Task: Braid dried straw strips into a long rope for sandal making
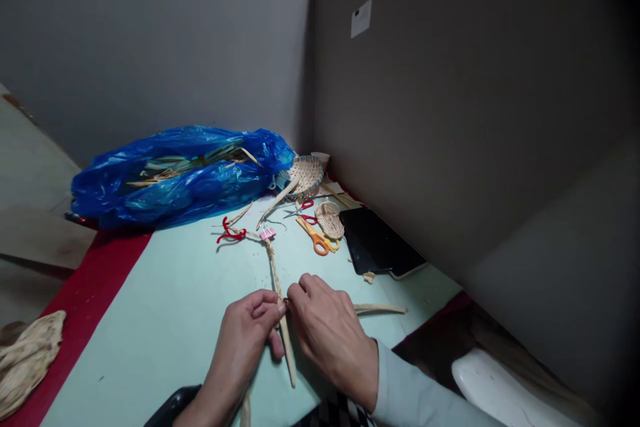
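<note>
A thin braid of pale plant fibre runs down the table toward me. Its upper end is under a pink binder clip, with red ties on the part beyond. My left hand pinches the lower end of the braid between thumb and fingers. Close against it, my right hand has its fingers curled at the same spot, on a strand. One loose strand hangs below the fingers, and another strand sticks out to the right from behind my right hand. The fingertips partly hide the join.
A blue plastic bag of dried stalks lies at the back left. Beyond the clip are red-handled scissors, orange-handled scissors, a small woven oval, a woven basket and a black tablet. A woven piece lies far left.
</note>
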`<state>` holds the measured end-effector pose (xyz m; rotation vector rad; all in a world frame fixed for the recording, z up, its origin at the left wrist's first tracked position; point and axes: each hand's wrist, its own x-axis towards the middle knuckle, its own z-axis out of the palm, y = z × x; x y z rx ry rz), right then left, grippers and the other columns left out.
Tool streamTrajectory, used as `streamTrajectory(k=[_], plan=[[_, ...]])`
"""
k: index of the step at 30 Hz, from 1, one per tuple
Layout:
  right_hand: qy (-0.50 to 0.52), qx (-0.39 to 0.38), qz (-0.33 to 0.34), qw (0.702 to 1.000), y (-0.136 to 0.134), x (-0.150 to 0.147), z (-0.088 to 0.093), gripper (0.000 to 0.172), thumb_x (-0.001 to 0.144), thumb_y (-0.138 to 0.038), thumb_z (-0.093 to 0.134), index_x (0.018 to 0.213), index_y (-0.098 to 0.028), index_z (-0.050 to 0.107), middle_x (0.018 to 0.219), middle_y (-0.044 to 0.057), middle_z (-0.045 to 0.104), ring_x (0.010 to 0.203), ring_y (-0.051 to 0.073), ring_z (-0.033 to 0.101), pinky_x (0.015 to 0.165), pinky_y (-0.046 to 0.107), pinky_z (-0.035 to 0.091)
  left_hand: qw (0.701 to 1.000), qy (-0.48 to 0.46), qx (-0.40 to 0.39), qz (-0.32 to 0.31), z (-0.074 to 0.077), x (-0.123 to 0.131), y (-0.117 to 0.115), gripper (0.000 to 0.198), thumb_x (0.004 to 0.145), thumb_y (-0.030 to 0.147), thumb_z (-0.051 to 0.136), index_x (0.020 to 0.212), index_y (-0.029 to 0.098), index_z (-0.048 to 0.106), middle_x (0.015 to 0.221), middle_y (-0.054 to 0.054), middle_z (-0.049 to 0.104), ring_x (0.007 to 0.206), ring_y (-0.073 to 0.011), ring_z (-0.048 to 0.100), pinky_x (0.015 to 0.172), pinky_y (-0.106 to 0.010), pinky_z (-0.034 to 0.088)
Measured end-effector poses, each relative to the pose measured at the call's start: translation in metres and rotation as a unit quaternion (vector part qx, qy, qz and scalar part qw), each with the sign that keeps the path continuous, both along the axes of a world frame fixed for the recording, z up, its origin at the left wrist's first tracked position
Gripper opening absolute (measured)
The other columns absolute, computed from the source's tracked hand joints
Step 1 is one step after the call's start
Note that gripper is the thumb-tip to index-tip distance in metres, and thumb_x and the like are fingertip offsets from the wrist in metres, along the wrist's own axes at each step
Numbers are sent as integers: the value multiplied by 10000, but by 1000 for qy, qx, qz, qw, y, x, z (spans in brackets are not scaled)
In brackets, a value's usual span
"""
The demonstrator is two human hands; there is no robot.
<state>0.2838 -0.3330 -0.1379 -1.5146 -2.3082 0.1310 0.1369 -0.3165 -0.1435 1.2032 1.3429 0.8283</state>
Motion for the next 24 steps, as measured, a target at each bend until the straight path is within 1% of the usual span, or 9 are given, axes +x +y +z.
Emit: streamTrajectory(k=[4,7,9,10,12,14,19,22,24], plan=[[25,47,-24,998,-8,-6,-5,159,818,-95,620,856,-203,510,825,15,572,788,208,517,573,310,252,1000,-1,16,24,1,2,-2,178,744,353,618,740,179,584,408,29,613,422,-151,572,549,-249,394],[78,105,-36,991,-15,-13,-12,139,833,-119,631,839,-200,517,768,8,566,739,200,507,610,314,310,999,-30,19,41,2,3,-4,175,709,339,648,736,171,608,444,23,634,473,-151,571,574,-252,407],[99,142,-25,985,-20,-17,-18,94,858,-121,593,885,-192,536,752,13,571,716,201,504,616,318,336,997,-53,13,59,1,3,-3,167,667,314,677,718,163,627,502,25,650,504,-140,559,559,-240,395],[102,156,-18,982,-22,-19,-21,104,866,-104,565,932,-182,545,766,22,582,719,205,509,616,320,350,996,-60,11,69,0,3,-3,159,645,295,690,705,158,636,532,24,659,524,-134,555,559,-232,390],[105,171,-5,980,-25,-22,-25,205,858,-55,518,1036,-155,544,819,45,608,743,217,526,606,323,375,994,-72,8,80,-1,2,-1,145,618,265,711,687,150,655,574,19,674,568,-128,559,584,-223,394],[111,163,-1,980,-27,-24,-26,269,839,-28,500,1079,-143,537,859,58,619,763,224,538,604,324,398,993,-91,1,75,-1,1,1,143,608,253,726,683,146,669,598,13,686,607,-131,571,623,-222,405],[105,112,-17,988,-28,-26,-17,282,806,-5,533,1033,-172,548,897,52,624,795,228,553,631,334,446,986,-154,-44,44,5,-2,1,186,605,261,762,731,144,693,671,-7,709,673,-138,600,688,-218,425],[105,92,-25,990,-28,-27,-12,276,807,-14,551,1031,-176,556,894,44,623,794,225,557,638,340,464,977,-197,-72,34,9,-3,-4,174,661,269,753,784,157,700,655,20,678,637,-112,575,673,-199,426],[104,85,-28,991,-28,-27,-13,288,812,-17,550,1057,-167,562,894,47,627,788,224,561,634,341,474,974,-212,-76,32,11,-4,-7,156,703,277,735,802,161,701,656,22,667,662,-114,585,671,-189,427]])
